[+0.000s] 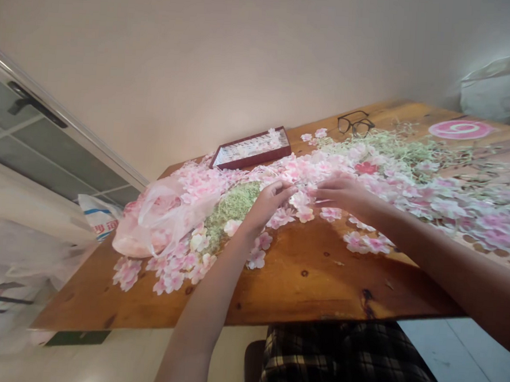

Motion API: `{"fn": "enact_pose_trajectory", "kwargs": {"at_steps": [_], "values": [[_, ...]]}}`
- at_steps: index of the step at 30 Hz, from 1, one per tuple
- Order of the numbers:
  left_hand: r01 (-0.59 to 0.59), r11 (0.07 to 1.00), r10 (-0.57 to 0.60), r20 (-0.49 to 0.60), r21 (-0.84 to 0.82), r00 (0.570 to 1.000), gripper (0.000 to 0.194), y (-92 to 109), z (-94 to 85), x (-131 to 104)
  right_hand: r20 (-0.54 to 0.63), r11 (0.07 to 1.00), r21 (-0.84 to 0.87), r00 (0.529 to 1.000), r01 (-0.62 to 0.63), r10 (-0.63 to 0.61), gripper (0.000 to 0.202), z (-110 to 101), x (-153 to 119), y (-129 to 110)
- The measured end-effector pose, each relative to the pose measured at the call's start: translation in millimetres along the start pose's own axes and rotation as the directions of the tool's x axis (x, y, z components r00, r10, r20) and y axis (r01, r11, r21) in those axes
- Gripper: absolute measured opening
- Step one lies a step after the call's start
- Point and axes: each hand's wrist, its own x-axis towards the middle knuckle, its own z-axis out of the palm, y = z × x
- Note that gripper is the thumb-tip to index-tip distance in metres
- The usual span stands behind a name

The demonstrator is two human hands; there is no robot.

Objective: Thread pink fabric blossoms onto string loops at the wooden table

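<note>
Pink and white artificial blossoms (312,166) lie in a long heap across the wooden table (301,286). My left hand (271,200) is over the middle of the heap, its fingers curled in a pinch; whatever is in them is too small to make out. Facing it from the right, my right hand (341,193) has its fingers stretched out and slightly apart, near the same blossoms. A pale pink and white blossom (300,200) shows between the two hands. Left of my left hand is a clump of green artificial stems (232,207).
Behind the heap stands a dark red open box (251,150) with a patterned lining. Eyeglasses (354,125) and more pale green stems (395,150) lie at the back right. A clear plastic bag of pink petals (149,219) sits at left. A door handle (35,104) is beyond.
</note>
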Motion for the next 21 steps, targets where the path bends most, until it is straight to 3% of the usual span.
{"fn": "enact_pose_trajectory", "kwargs": {"at_steps": [4, 8, 21], "values": [[-0.023, 0.998, 0.024, -0.014, 0.061, 1.0, 0.029, -0.3, 1.0, 0.3, -0.089, 0.952, -0.285, 0.985, 0.115, -0.146, 0.025, 5.6, -6.8, -12.6], [-0.029, 0.997, 0.031, -0.027, 0.077, 0.999, 0.029, -0.6, 2.1, 0.0, -0.098, 0.847, -0.504, 0.964, 0.167, -0.248, 0.023, 9.0, -10.4, -16.3], [-0.064, 0.988, 0.071, -0.048, 0.141, 0.996, 0.026, 2.9, 6.3, -5.5, -0.034, 0.62, -0.753, 0.927, 0.221, -0.373, 0.026, 8.2, -7.9, -9.2]]}}
